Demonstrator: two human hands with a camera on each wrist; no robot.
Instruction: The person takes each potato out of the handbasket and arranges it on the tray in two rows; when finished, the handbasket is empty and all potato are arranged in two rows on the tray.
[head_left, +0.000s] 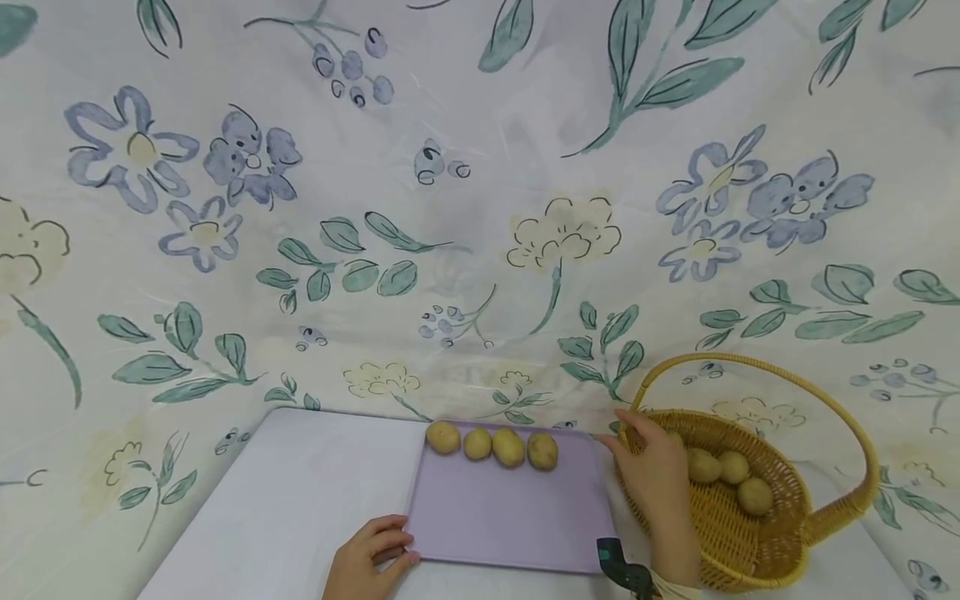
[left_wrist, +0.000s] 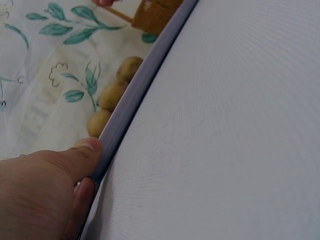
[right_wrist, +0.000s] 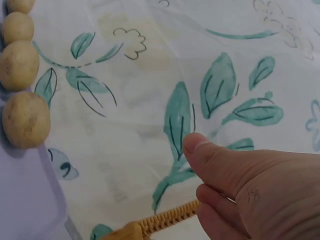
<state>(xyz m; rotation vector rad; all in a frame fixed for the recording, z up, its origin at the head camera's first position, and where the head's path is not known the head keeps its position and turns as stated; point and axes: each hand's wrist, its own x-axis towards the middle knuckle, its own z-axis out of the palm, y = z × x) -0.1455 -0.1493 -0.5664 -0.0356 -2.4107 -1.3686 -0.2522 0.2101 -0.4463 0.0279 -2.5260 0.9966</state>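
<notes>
A light purple tray [head_left: 510, 523] lies on a white surface, with several potatoes [head_left: 508, 448] in a row along its far edge. My left hand [head_left: 369, 560] is at the tray's near left corner; in the left wrist view its thumb lies on the rim and a finger lies along the outer side, pinching the edge. My right hand [head_left: 660, 479] is over the left rim of a yellow wicker basket [head_left: 738, 525], close to the handle's left end. Its thumb points toward the tray, and no potato shows between thumb and fingers in the right wrist view [right_wrist: 235, 185].
More potatoes [head_left: 733, 468] lie inside the basket, toward its back. The basket's tall arched handle [head_left: 825, 400] rises over it. A white tabletop [head_left: 315, 475] extends left of the tray. Floral cloth [head_left: 465, 208] hangs behind everything.
</notes>
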